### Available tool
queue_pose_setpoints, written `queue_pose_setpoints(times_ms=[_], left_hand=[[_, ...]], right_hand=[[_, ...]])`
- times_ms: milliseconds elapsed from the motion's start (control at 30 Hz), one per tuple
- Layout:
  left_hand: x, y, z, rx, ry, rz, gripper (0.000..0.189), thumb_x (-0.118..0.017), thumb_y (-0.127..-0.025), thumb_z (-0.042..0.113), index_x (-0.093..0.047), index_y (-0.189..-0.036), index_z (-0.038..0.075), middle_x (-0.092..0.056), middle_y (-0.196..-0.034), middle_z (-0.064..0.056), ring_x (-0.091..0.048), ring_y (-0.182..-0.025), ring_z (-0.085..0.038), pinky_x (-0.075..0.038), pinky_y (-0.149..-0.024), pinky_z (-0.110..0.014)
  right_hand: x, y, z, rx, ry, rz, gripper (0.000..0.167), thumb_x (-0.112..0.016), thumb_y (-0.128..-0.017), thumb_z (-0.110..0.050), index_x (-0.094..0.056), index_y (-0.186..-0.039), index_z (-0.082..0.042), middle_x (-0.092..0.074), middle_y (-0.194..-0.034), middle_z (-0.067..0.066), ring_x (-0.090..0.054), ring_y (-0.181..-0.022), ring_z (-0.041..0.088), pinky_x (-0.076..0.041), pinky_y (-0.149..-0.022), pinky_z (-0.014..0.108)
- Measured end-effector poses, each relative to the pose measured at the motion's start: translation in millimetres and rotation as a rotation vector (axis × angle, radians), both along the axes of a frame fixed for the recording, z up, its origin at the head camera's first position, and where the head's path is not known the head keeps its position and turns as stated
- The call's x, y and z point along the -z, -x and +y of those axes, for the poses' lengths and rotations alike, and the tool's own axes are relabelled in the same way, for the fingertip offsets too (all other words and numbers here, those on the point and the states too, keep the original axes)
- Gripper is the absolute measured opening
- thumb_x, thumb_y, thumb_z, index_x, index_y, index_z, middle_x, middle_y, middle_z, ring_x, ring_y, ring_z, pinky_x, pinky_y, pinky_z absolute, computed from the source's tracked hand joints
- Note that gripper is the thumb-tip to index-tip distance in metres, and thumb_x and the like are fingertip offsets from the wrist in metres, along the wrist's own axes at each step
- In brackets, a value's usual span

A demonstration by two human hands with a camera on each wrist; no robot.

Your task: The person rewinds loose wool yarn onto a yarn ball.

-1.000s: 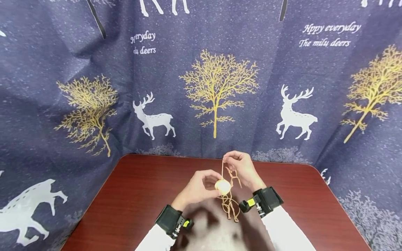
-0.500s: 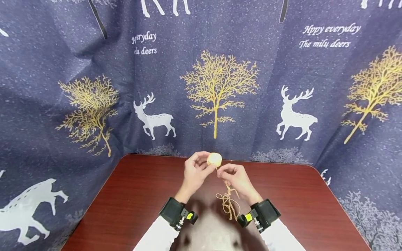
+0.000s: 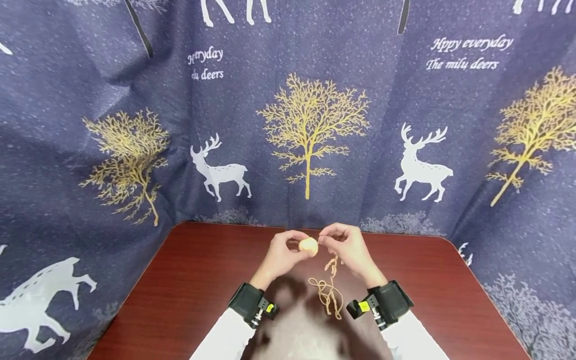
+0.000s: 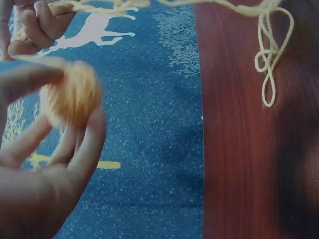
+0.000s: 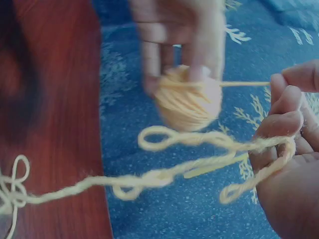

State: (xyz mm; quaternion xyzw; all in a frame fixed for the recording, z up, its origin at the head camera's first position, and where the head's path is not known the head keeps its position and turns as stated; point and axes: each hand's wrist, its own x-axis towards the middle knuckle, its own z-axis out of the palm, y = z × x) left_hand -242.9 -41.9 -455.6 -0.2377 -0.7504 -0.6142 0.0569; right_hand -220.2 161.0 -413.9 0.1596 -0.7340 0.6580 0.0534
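Note:
A small ball of pale orange yarn [image 3: 308, 246] is gripped between the thumb and fingers of my left hand [image 3: 283, 255], above the table. In the right wrist view the ball [image 5: 187, 102] shows wound strands, and a taut strand [image 5: 244, 83] runs from it to my right hand [image 5: 294, 124]. My right hand [image 3: 351, 247] pinches that strand between thumb and forefinger, just right of the ball. Loose twisted yarn [image 5: 199, 139] also passes through the right hand's fingers and hangs down. Its tangled, looped end [image 3: 330, 295] lies lower, over the table.
The reddish-brown table [image 3: 189, 280] has rounded far corners. Behind it hangs a dark blue curtain [image 3: 270, 125] printed with white deer and golden trees. Black wrist bands [image 3: 246, 302] with small cameras are worn over white sleeves [image 3: 225, 335].
The left hand first lifted the ball up and away, then brought it lower again. My right hand dipped below the ball, then rose back to its right side, still pinching the strand.

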Motion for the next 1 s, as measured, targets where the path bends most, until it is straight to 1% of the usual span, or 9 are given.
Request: queue_pose_setpoints(times_ms=[67, 167, 267, 367, 467, 567, 733, 867, 1000], left_hand=[[0.4, -1.3, -1.7, 0.104, 0.007, -0.033, 0.033, -0.084, -0.078, 0.002, -0.072, -0.109, -0.001, -0.073, -0.101, -0.014, -0.070, -0.091, -0.027, -0.060, -0.085, -0.041], [-1.9, -4.1, -4.7, 0.242, -0.006, -0.077, 0.034, -0.082, -0.081, 0.000, -0.071, -0.112, -0.003, -0.073, -0.103, -0.017, -0.070, -0.093, -0.024, -0.059, -0.087, -0.039], [-5.9, -6.9, -7.1, 0.342, -0.010, -0.082, 0.034, -0.080, -0.081, -0.003, -0.070, -0.114, -0.004, -0.072, -0.105, -0.016, -0.069, -0.096, -0.021, -0.059, -0.088, -0.041], [-11.6, -10.5, -7.7, 0.411, -0.051, -0.073, 0.034, -0.079, -0.081, -0.006, -0.068, -0.113, -0.006, -0.071, -0.106, -0.017, -0.069, -0.097, -0.019, -0.059, -0.089, -0.044], [-18.8, -14.2, -6.3, 0.428, -0.144, -0.041, 0.035, -0.078, -0.080, -0.006, -0.065, -0.113, -0.010, -0.070, -0.107, -0.022, -0.069, -0.097, -0.018, -0.059, -0.090, -0.045], [-24.5, -15.8, -3.8, 0.381, -0.256, 0.006, 0.042, -0.076, -0.081, -0.006, -0.061, -0.119, -0.013, -0.067, -0.112, -0.027, -0.068, -0.100, -0.018, -0.058, -0.091, -0.041], [-30.2, -12.8, 0.4, 0.243, -0.381, 0.038, 0.050, -0.072, -0.084, -0.011, -0.056, -0.131, -0.014, -0.064, -0.120, -0.031, -0.066, -0.103, -0.015, -0.057, -0.089, -0.028], [-31.0, -8.8, 2.3, 0.114, -0.381, 0.044, 0.044, -0.073, -0.085, -0.011, -0.059, -0.126, -0.014, -0.065, -0.120, -0.031, -0.067, -0.101, -0.014, -0.057, -0.086, -0.025], [-26.5, -4.3, 4.2, 0.005, -0.318, 0.082, 0.041, -0.076, -0.084, -0.009, -0.062, -0.123, -0.010, -0.067, -0.116, -0.027, -0.068, -0.101, -0.022, -0.059, -0.088, -0.030]], right_hand=[[-2.5, 4.3, 2.9, -0.017, 0.078, -0.018, 0.016, -0.072, -0.089, -0.001, -0.067, -0.099, 0.011, -0.065, -0.072, 0.003, -0.050, -0.055, 0.009, -0.037, -0.039, 0.019], [-4.6, 10.6, 5.2, -0.053, 0.207, -0.037, 0.010, -0.069, -0.091, 0.002, -0.067, -0.097, 0.009, -0.069, -0.077, 0.002, -0.049, -0.057, 0.008, -0.039, -0.046, 0.017], [-4.9, 15.4, 5.2, -0.077, 0.313, -0.058, 0.005, -0.066, -0.092, 0.004, -0.070, -0.094, 0.002, -0.072, -0.081, 0.003, -0.049, -0.059, 0.010, -0.041, -0.052, 0.017], [-2.5, 19.0, 3.0, -0.072, 0.355, -0.083, 0.005, -0.068, -0.092, 0.003, -0.071, -0.095, 0.000, -0.071, -0.081, 0.003, -0.049, -0.060, 0.010, -0.041, -0.053, 0.017], [2.8, 20.9, -0.6, -0.049, 0.339, -0.118, 0.007, -0.071, -0.091, 0.000, -0.071, -0.098, 0.003, -0.071, -0.081, 0.002, -0.053, -0.061, 0.010, -0.044, -0.054, 0.017], [10.2, 20.8, -3.8, -0.039, 0.294, -0.150, 0.010, -0.071, -0.092, 0.000, -0.071, -0.100, 0.005, -0.072, -0.081, 0.002, -0.059, -0.064, 0.009, -0.050, -0.056, 0.017], [19.5, 15.3, -7.9, -0.054, 0.176, -0.149, 0.007, -0.069, -0.092, 0.000, -0.071, -0.098, 0.002, -0.070, -0.079, 0.002, -0.058, -0.062, 0.008, -0.048, -0.053, 0.017], [22.5, 8.3, -10.7, -0.061, 0.047, -0.109, 0.015, -0.074, -0.090, -0.005, -0.071, -0.099, 0.006, -0.073, -0.084, 0.003, -0.057, -0.062, 0.008, -0.048, -0.053, 0.018], [22.7, 1.6, -11.0, -0.064, -0.061, -0.046, 0.013, -0.076, -0.088, -0.005, -0.072, -0.097, 0.005, -0.073, -0.084, 0.008, -0.057, -0.060, 0.010, -0.049, -0.050, 0.022]])
